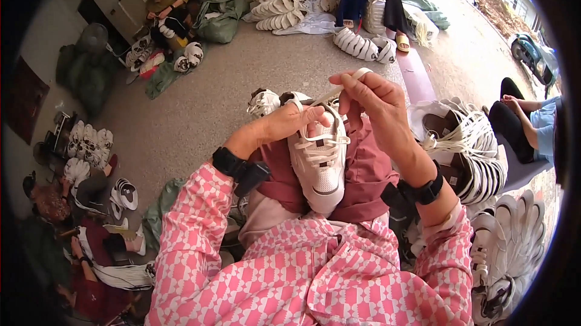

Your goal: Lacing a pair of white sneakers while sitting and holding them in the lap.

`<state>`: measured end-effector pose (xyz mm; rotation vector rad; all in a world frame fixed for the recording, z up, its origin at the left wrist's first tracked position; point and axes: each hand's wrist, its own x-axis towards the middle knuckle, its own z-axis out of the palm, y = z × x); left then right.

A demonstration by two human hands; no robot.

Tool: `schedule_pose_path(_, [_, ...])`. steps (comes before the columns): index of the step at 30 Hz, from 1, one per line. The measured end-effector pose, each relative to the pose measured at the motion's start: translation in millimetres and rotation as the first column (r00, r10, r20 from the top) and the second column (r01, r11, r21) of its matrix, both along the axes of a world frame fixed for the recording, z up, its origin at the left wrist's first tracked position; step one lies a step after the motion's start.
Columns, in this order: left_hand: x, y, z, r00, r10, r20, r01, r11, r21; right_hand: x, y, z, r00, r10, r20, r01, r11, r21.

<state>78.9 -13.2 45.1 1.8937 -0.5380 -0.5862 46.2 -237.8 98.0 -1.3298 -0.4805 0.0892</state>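
Note:
A white sneaker rests on my lap with its toe toward me, its lower eyelets threaded with pale lace. My left hand grips the sneaker's upper near the ankle opening, thumb and fingers bent over the eyelet edge. Above the shoe's right side, my right hand is raised and pinches a flat off-white shoelace that runs down to the opening. A loop of lace stands up beside my left thumb. Just beyond the sneaker, partly hidden, lies another white laced shoe.
Stacked white shoe uppers with hanging laces stand close on my right, with more shoes nearer me. Several people sit around working; one is at the far left. Green sacks and shoe piles line the far wall.

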Motion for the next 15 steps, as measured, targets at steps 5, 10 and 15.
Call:
schedule_pose_path(5, [-13.1, -13.2, 13.9, 0.981, -0.052, -0.189, 0.013, 0.979, -0.204, -2.2, 0.6, 2.6, 0.999, 0.047, 0.026, -0.048, 0.998, 0.043])
schedule_pose_path(10, [-8.4, -12.7, 7.5, 0.922, -0.236, -0.307, 0.006, 0.802, -0.597, -5.5, 8.0, 11.3, 0.993, 0.113, 0.040, -0.114, 0.992, 0.045])
schedule_pose_path(15, [-8.6, -17.1, 38.0, 0.863, -0.086, -0.498, -0.330, 0.650, -0.685, -10.1, 6.3, 9.6, 0.979, 0.199, 0.038, -0.196, 0.978, -0.075])
